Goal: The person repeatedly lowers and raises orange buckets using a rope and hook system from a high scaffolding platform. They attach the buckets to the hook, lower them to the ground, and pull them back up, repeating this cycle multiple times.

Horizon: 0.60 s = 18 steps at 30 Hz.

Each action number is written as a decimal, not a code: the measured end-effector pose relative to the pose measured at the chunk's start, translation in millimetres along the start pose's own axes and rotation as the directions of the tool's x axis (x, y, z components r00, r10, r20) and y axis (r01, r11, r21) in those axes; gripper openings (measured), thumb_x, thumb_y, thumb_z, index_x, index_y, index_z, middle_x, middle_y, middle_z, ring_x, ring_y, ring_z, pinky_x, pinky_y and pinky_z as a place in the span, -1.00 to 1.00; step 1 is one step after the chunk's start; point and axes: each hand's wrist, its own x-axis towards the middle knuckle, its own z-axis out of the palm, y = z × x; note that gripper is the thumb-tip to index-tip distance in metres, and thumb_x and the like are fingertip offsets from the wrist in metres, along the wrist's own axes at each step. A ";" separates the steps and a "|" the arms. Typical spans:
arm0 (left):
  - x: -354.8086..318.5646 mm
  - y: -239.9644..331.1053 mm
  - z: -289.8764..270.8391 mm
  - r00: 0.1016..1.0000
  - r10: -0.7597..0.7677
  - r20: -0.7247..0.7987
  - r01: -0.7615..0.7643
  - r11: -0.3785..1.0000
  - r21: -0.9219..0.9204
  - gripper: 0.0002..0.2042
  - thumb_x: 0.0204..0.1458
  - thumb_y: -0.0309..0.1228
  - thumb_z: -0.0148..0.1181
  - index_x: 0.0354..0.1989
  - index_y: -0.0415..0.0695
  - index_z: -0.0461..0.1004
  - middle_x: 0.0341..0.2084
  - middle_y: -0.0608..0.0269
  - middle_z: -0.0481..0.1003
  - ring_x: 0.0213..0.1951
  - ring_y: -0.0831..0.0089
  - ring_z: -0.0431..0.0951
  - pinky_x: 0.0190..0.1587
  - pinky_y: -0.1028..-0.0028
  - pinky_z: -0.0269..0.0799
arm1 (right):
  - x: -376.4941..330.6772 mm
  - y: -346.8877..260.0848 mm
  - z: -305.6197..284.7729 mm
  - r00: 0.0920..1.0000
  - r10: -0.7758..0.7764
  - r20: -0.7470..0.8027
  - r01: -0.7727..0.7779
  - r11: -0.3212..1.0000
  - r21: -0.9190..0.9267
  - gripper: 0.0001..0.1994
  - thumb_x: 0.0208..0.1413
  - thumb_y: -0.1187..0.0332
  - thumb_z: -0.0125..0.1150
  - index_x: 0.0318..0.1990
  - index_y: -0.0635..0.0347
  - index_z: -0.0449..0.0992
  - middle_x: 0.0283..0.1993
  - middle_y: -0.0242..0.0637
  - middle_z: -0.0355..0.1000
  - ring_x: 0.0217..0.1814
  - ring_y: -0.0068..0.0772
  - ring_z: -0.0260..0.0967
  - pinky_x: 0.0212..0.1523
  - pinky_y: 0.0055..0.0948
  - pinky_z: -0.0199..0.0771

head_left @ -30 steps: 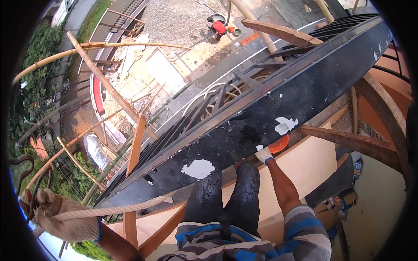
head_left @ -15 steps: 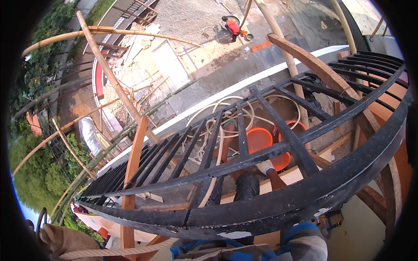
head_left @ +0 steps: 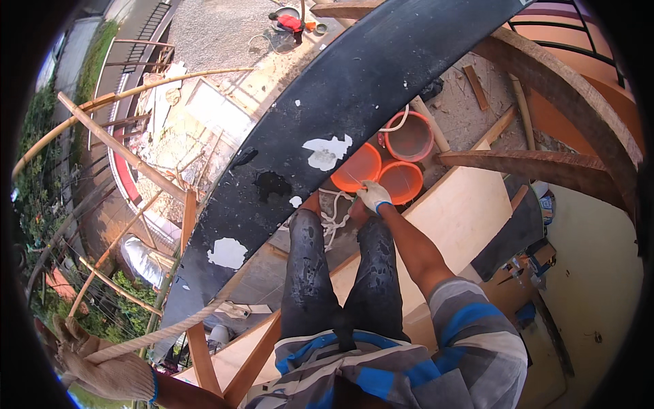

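Observation:
My right hand (head_left: pixel 373 195), in a pale glove with a blue cuff, closes at the rim of an orange bucket (head_left: pixel 357 168), apparently on its thin wire handle. Two more orange buckets, one (head_left: pixel 400 183) nearer and one (head_left: pixel 410 135) farther, stand against it and show greyish-brown insides. At the lower left, my left hand (head_left: pixel 112 368), in a brownish knit glove, is curled at the end of a thick pale rope (head_left: pixel 170 330). That rope stretches tilted from the hand past the black ledge. A looser pale rope (head_left: pixel 332 221) lies coiled by my feet.
A broad black ledge (head_left: pixel 286 157) with peeled white patches crosses before me. Wooden beams (head_left: pixel 538 170) and bamboo poles (head_left: pixel 129 150) surround the spot. A pale board (head_left: pixel 463 211) lies right of my legs. Far below, a person in red (head_left: pixel 289 24) works near gravel.
My view has swung over the ledge, so the railing bars no longer cover my legs and the buckets. My right hand stays at the buckets; more of my left hand shows, with the rope.

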 end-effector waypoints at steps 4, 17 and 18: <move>-19.7 15.3 -9.3 0.987 0.077 0.144 -0.061 0.992 -0.114 -0.47 0.41 -0.23 -0.17 0.26 -0.56 0.17 0.21 -0.41 0.36 0.23 0.05 0.50 0.19 0.28 0.63 | -41.8 22.0 -8.0 0.997 0.039 -0.074 -0.032 0.995 0.096 -0.43 0.20 0.06 0.17 0.28 0.21 0.45 0.27 0.02 0.46 0.35 0.02 0.36 0.38 -0.12 0.31; -426.2 -94.4 -44.7 0.364 -0.278 0.889 0.255 0.948 0.192 -0.34 0.23 -0.48 0.16 0.49 -0.31 0.08 0.20 -0.14 0.37 0.11 0.11 0.49 0.22 0.22 0.40 | -36.9 169.4 -0.3 0.845 0.255 -0.470 -0.233 0.967 0.106 -0.35 0.14 0.07 0.33 0.35 0.11 0.36 0.24 0.11 0.42 0.31 0.12 0.36 0.30 -0.04 0.39; -445.3 -104.0 -16.1 0.247 -0.292 0.924 0.279 0.934 0.221 -0.34 0.21 -0.47 0.19 0.47 -0.32 0.11 0.16 -0.14 0.40 0.06 0.10 0.53 0.19 0.23 0.43 | -30.0 177.6 3.3 0.846 0.236 -0.477 -0.216 0.972 0.098 -0.34 0.14 0.07 0.33 0.36 0.12 0.35 0.25 0.12 0.41 0.32 0.12 0.36 0.30 -0.04 0.38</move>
